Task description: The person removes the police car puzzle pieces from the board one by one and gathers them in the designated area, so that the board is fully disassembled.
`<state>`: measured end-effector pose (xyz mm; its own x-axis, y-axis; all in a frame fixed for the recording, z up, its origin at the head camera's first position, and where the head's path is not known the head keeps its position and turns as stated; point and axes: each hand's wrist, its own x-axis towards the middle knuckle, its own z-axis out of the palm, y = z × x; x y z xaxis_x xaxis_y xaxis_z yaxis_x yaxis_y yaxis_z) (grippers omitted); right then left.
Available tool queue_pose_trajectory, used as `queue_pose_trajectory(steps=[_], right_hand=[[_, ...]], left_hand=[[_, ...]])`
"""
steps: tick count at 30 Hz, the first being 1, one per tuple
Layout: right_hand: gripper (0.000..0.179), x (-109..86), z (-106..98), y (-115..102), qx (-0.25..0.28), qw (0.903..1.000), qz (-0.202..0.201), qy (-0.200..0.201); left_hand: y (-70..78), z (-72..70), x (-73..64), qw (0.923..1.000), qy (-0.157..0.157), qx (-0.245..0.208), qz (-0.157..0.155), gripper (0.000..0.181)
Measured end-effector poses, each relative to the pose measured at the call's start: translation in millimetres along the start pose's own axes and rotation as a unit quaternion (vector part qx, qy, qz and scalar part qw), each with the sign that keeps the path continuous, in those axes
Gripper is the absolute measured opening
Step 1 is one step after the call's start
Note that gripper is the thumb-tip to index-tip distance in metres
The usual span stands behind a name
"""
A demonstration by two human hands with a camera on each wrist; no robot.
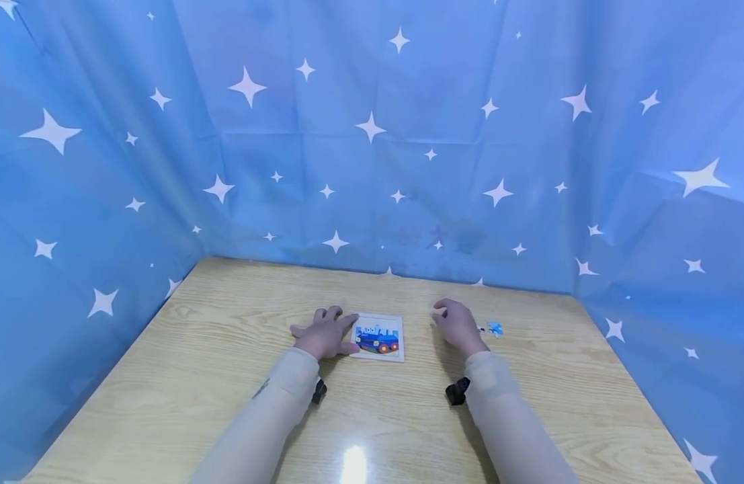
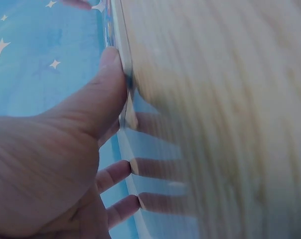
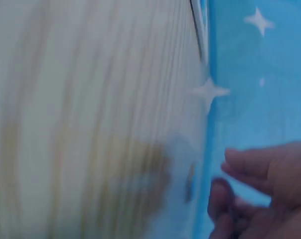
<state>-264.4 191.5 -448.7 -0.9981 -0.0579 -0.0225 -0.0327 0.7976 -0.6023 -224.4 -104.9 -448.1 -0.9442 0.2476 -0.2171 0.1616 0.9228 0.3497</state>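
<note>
A small square jigsaw puzzle [image 1: 376, 339] in a white frame lies flat on the table, its picture a blue train with orange-red wheels. My left hand [image 1: 326, 334] spreads its fingers at the puzzle's left side, thumb and index finger touching the frame. In the left wrist view, the left thumb [image 2: 108, 74] rests along the frame's edge [image 2: 124, 55]. To the right of the puzzle, my right hand [image 1: 458, 327] hovers close over the table, fingers loosely bent. The right wrist view shows a gap between its thumb and fingers [image 3: 223, 199], with nothing held there.
Blue puzzle pieces [image 1: 495, 329] lie just right of my right hand, partly behind it. The wooden table [image 1: 226, 376] reaches back to a blue curtain [image 1: 372, 168] with white stars, which also hangs along both sides. A dark wrist camera [image 1: 458, 391] sits under the right sleeve.
</note>
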Motion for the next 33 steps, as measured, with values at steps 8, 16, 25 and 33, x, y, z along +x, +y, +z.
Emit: queue_pose_trajectory(steps=[8, 16, 25, 33], right_hand=[[0.029, -15.6, 18.3, -36.9, -0.003, 0.9896, -0.069, -0.126], [0.022, -23.5, 30.3, -44.6, -0.03, 0.99, -0.07, -0.119], [0.021, -23.7, 36.2, -49.7, -0.033, 0.9895, -0.071, -0.122], [0.021, -22.1, 41.3, -48.2, -0.033, 0.9908, -0.07, -0.111]], left_hand=[[1.9, 1.6, -0.2, 1.0, 0.004, -0.001, -0.001, 0.073], [4.7, 1.5, -2.7, 1.0, 0.005, -0.003, -0.003, 0.073], [3.2, 1.5, -2.2, 1.0, 0.003, -0.005, -0.002, 0.073], [1.2, 0.9, -0.3, 0.9998, 0.004, -0.019, -0.004, 0.073]])
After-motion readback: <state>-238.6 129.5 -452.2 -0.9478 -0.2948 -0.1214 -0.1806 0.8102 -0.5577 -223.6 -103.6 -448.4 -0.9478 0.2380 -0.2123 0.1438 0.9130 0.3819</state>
